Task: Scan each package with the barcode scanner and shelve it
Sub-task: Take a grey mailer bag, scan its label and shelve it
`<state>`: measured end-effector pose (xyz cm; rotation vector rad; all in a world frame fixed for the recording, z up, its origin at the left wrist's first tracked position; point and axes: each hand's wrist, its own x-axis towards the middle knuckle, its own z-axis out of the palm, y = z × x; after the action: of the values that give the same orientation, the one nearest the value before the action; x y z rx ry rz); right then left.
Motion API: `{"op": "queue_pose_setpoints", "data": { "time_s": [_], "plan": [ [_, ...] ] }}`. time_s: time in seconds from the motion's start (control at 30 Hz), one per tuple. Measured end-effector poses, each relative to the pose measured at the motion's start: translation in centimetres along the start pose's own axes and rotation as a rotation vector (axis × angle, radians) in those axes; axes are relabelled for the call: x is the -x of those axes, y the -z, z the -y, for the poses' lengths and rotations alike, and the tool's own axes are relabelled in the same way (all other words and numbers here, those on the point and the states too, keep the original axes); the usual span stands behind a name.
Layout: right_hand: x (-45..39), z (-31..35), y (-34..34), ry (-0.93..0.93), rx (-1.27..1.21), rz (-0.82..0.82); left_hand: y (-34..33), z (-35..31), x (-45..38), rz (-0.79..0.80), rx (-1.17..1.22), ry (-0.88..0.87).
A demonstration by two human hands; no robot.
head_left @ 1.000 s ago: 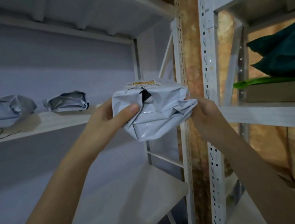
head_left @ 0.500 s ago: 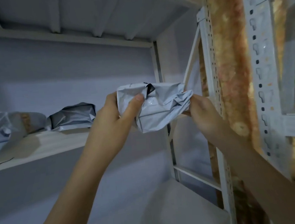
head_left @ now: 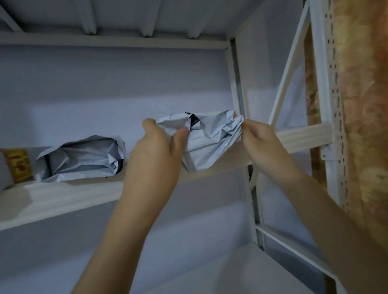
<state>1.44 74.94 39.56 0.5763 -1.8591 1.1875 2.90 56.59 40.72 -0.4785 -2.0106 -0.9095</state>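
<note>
A crumpled white plastic mailer package (head_left: 207, 138) rests at the right end of the white shelf board (head_left: 75, 197), close to the rear corner post. My left hand (head_left: 158, 150) grips its left side, thumb pressed into the wrap. My right hand (head_left: 260, 138) pinches its right corner. On the same board, to the left, lies a second white package (head_left: 84, 160), and at the far left edge a third package (head_left: 0, 170) with a yellow and red label. No barcode scanner is in view.
White metal uprights (head_left: 324, 88) with a diagonal brace (head_left: 287, 68) close the shelf's right end. An orange-brown wall (head_left: 372, 107) lies beyond it. Another shelf board (head_left: 200, 287) runs below, and the underside of a higher shelf (head_left: 106, 13) is overhead.
Both hands carried the package up, left and deeper into the rack, from in front of the upright onto the shelf board. The view turned left, and the right-hand rack with green bags dropped out.
</note>
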Motion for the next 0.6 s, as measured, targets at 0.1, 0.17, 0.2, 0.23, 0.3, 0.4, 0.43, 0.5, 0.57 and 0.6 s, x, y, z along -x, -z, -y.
{"op": "queue_pose_setpoints", "data": {
  "time_s": [0.1, 0.17, 0.2, 0.23, 0.3, 0.4, 0.43, 0.5, 0.57, 0.6],
  "plan": [
    [-1.0, -1.3, -0.4, 0.014, 0.027, 0.057, -1.0, -0.2, -0.7, -0.033, -0.161, 0.003],
    [-1.6, -2.3, -0.4, 0.031, 0.052, 0.068, -1.7, -0.1, -1.0, -0.074, -0.275, 0.001],
    [-1.8, -2.8, -0.5, 0.043, 0.058, 0.058, -2.1, 0.0, -1.0, -0.095, -0.315, 0.000],
    [-1.9, -3.2, -0.5, 0.059, 0.062, 0.039, -2.5, 0.1, -1.0, -0.119, -0.348, -0.007],
    [-2.0, -3.7, -0.5, 0.086, 0.086, 0.005, -3.2, 0.4, -1.1, -0.160, -0.399, -0.024],
    [-2.1, -4.0, -0.8, 0.113, 0.138, -0.020, -3.8, 0.6, -0.9, -0.226, -0.445, -0.036],
    [-2.0, -4.0, -0.9, 0.130, 0.146, -0.037, -3.9, 0.6, -0.7, -0.242, -0.440, -0.032],
    [-1.4, -4.1, -1.2, 0.190, 0.125, -0.123, -3.8, 0.5, 0.0, -0.275, -0.395, -0.046],
    [0.0, -4.4, -1.4, 0.281, 0.081, -0.311, -3.4, 0.8, 1.4, -0.329, -0.356, -0.124],
    [1.0, -4.6, -1.6, 0.339, 0.061, -0.420, -3.1, 1.1, 2.4, -0.369, -0.366, -0.182]
  ]
}}
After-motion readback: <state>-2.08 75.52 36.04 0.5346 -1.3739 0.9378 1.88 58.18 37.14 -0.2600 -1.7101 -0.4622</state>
